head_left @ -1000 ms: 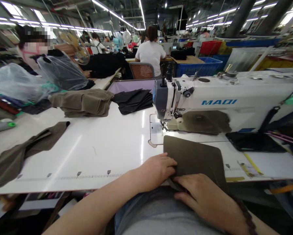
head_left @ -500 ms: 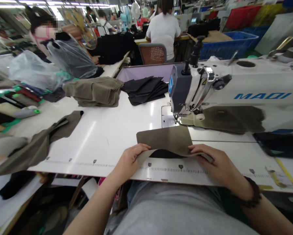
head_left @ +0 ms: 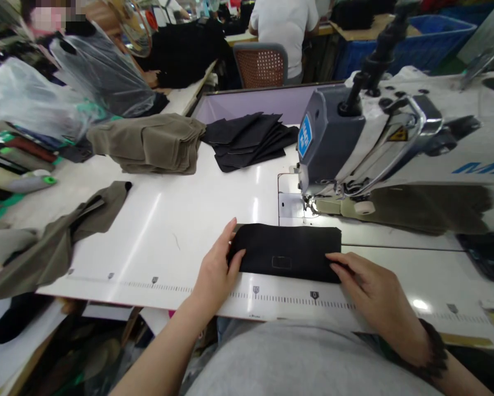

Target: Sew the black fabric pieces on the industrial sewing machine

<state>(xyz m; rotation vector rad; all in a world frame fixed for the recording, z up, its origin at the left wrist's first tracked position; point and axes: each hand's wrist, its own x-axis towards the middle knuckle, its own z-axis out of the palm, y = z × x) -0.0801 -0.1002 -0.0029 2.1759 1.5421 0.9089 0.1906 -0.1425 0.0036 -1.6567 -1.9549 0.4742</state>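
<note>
A black fabric piece [head_left: 288, 250] lies on the white sewing table in front of me, a small rectangular outline marked on it. My left hand [head_left: 218, 267] has its left end between the thumb on top and the fingers at the edge. At the right end, the thumb and forefinger of my right hand [head_left: 364, 283] pinch the edge. Just beyond the cloth is the sewing machine's needle area [head_left: 308, 206], with its presser foot lit. Olive fabric pieces [head_left: 428, 206] lie under the machine arm.
An olive fabric stack [head_left: 148, 143] and black fabric pieces [head_left: 250, 137] lie at the table's back. A long olive strip [head_left: 57, 247] hangs over the left edge near thread cones [head_left: 20, 181]. The machine head [head_left: 333, 143] stands at right. A person [head_left: 283, 33] sits beyond.
The cloth has been turned from its olive face to its black face and now lies flatter. Both hands have kept hold at its ends. The view has shifted down and closer to the machine.
</note>
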